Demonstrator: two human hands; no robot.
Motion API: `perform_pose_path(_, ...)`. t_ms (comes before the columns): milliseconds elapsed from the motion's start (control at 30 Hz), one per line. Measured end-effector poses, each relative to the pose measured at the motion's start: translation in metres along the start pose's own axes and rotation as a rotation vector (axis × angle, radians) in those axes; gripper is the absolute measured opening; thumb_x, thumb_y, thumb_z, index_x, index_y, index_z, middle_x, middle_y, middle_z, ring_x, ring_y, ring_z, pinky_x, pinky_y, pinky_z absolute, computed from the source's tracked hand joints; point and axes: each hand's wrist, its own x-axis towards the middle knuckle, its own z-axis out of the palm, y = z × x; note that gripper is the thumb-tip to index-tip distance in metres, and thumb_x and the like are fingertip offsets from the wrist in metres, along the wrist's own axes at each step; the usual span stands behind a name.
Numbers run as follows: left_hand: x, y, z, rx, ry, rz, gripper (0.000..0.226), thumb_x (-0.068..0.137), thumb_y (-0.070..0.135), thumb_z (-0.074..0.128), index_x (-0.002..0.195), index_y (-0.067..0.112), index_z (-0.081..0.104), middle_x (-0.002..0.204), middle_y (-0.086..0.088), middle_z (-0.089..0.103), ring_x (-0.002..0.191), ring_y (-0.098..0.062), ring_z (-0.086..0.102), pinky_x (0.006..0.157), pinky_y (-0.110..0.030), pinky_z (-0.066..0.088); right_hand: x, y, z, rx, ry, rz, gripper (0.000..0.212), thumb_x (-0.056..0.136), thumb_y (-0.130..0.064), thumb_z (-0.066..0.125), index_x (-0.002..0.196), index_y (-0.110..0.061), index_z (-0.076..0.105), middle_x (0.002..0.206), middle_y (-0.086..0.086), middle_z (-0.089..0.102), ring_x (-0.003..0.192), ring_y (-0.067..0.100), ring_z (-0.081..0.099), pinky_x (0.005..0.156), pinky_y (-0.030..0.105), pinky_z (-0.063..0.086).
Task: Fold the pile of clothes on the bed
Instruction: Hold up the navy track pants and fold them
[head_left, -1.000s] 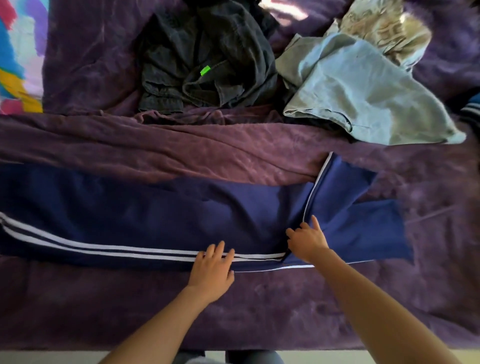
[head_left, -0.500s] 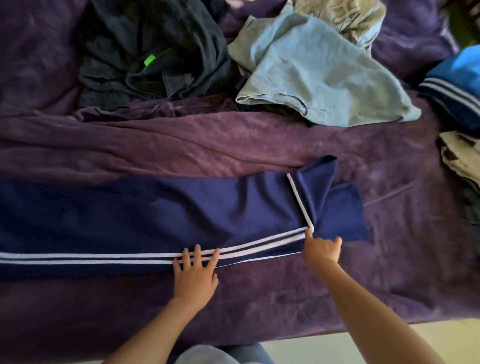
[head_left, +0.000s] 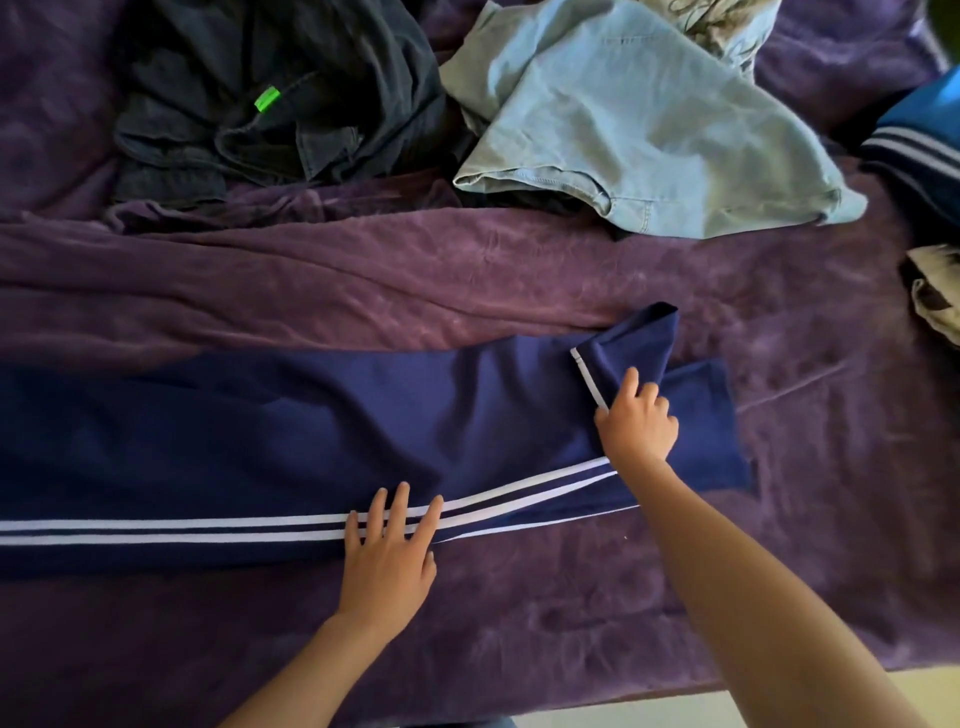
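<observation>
Navy track pants with two white side stripes lie flat across the purple bedspread, running left to right. My left hand presses flat on the striped edge, fingers spread. My right hand pinches the upturned flap of the pants' right end beside a short white stripe. Behind them lie unfolded clothes: a dark grey garment with a green tag and a light blue garment.
A patterned beige cloth lies behind the blue garment. At the right edge sit a blue garment with grey stripes and a pale cloth. The bed's near edge and pale floor show at the bottom right.
My right hand has moved up from the lower striped edge onto the folded flap and taken hold of it. The flap has bunched up. My left hand stays pressed on the stripes.
</observation>
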Motion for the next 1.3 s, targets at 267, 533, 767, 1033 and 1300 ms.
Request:
perform_pose_path(267, 0.0, 0.002, 0.01, -0.015, 0.05, 0.002, 0.091, 0.042, 0.025, 0.091, 0.121, 0.022, 0.045, 0.114, -0.022, 0.064, 0.098, -0.043, 0.063, 0.071, -0.058, 0.051, 0.013, 0.043, -0.007, 0.471, 0.175, 0.332, 0.029, 0.091, -0.02, 0.046, 0.11, 0.0, 0.053, 0.118, 0.021, 0.057, 0.11, 0.039, 0.053, 0.081, 0.041, 0.041)
perform_pose_path(533, 0.003, -0.001, 0.014, -0.034, 0.065, 0.018, 0.092, 0.042, 0.02, 0.092, 0.121, 0.022, 0.045, 0.112, -0.023, 0.064, 0.097, -0.044, 0.063, 0.07, -0.06, 0.049, -0.028, 0.12, 0.045, 0.723, 0.114, 0.734, 0.039, 0.092, -0.027, 0.045, 0.109, 0.005, 0.059, 0.12, 0.028, 0.056, 0.113, 0.042, 0.051, 0.09, 0.043, 0.041)
perform_pose_path(767, 0.001, -0.005, 0.015, -0.043, 0.074, 0.017, 0.083, 0.043, 0.008, 0.091, 0.117, 0.021, 0.057, 0.111, -0.024, 0.064, 0.096, -0.044, 0.063, 0.07, -0.062, 0.048, -0.015, 0.116, 0.034, 0.771, 0.134, 0.702, 0.038, 0.09, -0.027, 0.05, 0.108, 0.005, 0.058, 0.115, 0.024, 0.059, 0.108, 0.038, 0.054, 0.085, 0.039, 0.042)
perform_pose_path(1033, -0.006, -0.003, 0.01, -0.049, 0.075, 0.062, 0.035, 0.077, 0.025, 0.053, 0.106, 0.019, 0.071, 0.112, -0.023, 0.064, 0.097, -0.044, 0.062, 0.072, -0.064, 0.047, -0.03, 0.127, 0.031, 0.398, 0.153, 0.725, 0.045, 0.092, -0.027, 0.049, 0.127, 0.001, 0.046, 0.135, 0.021, 0.042, 0.126, 0.036, 0.034, 0.1, 0.048, 0.029)
perform_pose_path(1300, -0.014, -0.01, 0.01, -0.041, -0.015, 0.052, 0.051, 0.076, 0.036, 0.04, 0.126, 0.024, 0.043, 0.121, -0.021, 0.06, 0.107, -0.041, 0.059, 0.08, -0.064, 0.044, -0.061, 0.064, 0.052, 0.008, 0.129, -0.206, 0.053, 0.077, -0.036, 0.047, 0.115, -0.003, 0.064, 0.121, 0.027, 0.058, 0.111, 0.043, 0.057, 0.084, 0.057, 0.046)
